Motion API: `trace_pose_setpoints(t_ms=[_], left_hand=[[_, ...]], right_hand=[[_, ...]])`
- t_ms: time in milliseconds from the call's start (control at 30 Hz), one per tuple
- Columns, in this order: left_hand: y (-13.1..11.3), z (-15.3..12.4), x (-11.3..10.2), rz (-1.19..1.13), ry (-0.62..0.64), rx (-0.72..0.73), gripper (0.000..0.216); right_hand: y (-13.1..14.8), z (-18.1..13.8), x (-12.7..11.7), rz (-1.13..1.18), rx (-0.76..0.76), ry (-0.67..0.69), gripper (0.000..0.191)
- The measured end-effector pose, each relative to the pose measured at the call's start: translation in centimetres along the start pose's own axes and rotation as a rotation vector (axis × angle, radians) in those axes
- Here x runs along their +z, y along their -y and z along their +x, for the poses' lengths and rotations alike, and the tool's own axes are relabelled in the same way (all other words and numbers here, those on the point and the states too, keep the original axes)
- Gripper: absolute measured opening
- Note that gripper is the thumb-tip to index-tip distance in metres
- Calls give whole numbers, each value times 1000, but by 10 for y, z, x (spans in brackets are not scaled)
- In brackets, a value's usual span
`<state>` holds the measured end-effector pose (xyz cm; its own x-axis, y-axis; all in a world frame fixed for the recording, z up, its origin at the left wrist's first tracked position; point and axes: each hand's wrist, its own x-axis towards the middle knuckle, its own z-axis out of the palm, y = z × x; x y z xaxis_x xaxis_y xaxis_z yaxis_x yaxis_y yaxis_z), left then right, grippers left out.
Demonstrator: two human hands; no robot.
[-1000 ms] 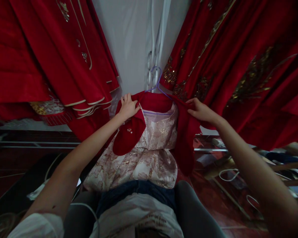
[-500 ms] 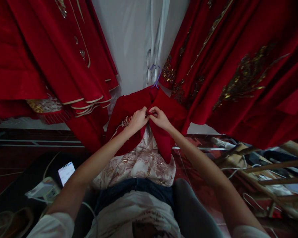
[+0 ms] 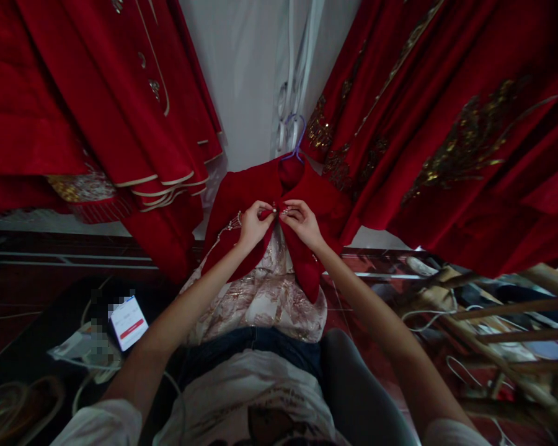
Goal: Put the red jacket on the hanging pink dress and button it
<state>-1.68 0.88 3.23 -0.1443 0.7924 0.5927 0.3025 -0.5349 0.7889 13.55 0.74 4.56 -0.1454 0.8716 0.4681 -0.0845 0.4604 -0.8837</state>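
A red jacket with beaded trim hangs in front of me from a purple hanger. Below its split front shows a pale skirt-like cloth with a shiny pinkish pattern. My left hand pinches the jacket's left front edge near the middle of the chest. Close beside it, my right hand has its fingers closed on the opposite edge. Small shiny bits show at the fingertips, too small to name.
Red garments with gold trim hang on the right, and more red garments on the left. A lit phone and a plastic packet lie on a dark surface at lower left. A wooden rack with cluttered items stands at right.
My hands have drawn slightly apart, and the fingertips now show more clearly. The jacket's collar opening is more visible. The phone's screen shows a different display.
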Motion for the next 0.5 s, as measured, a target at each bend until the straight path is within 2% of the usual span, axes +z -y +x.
trace_pose_setpoints(t_ms=[167,300,500], left_hand=[[-2,5,-6,104,115,26,13],[-11,5,-11,179,178,54,14],[-28,4,-18,267,269,206,14]], right_hand=[[-2,3,1,-49,-61,17,31],[3,2,1,-261,-135,-16,25],[17,-3,1,-382,-192,-95,25]])
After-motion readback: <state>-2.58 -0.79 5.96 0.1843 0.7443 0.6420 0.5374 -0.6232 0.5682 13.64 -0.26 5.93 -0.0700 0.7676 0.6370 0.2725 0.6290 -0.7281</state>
